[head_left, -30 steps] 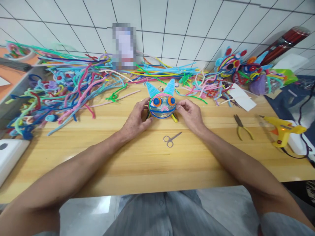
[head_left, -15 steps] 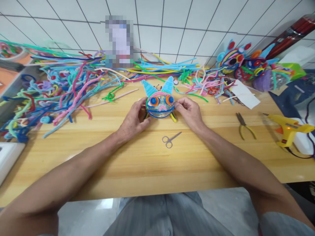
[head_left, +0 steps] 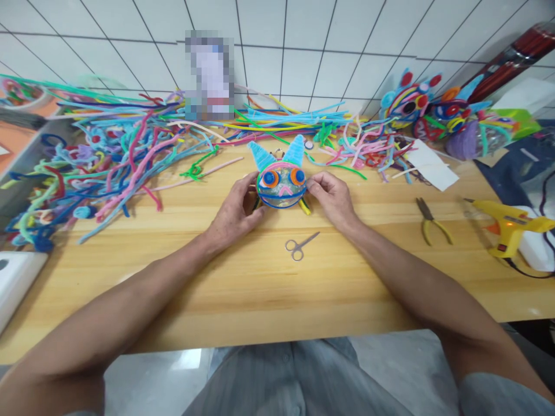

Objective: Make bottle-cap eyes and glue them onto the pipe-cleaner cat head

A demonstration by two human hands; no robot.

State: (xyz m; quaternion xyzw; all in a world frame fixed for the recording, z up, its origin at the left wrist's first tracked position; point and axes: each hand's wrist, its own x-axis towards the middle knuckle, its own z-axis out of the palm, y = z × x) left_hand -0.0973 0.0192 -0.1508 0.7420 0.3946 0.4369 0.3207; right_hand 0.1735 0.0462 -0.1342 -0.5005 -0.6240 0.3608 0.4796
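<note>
A pipe-cleaner cat figure (head_left: 282, 196) stands upright on the wooden table, facing me. It has blue pointed ears, orange-and-blue round eyes, a pink mouth and a clear, round body ringed in blue. My left hand (head_left: 236, 208) holds its left side, the fingertips partly hidden behind it and the thumb low in front. At the right edge of the figure, my right hand (head_left: 333, 196) is closed in a pinch against the body. Small metal scissors (head_left: 300, 247) lie on the table just in front of the figure.
Loose pipe cleaners (head_left: 130, 156) are heaped at the left and along the tiled wall. Finished figures (head_left: 407, 107) stand at the back right. Yellow-handled pliers (head_left: 429, 222) and a yellow glue gun (head_left: 507, 222) lie at the right, near a white card (head_left: 433, 164).
</note>
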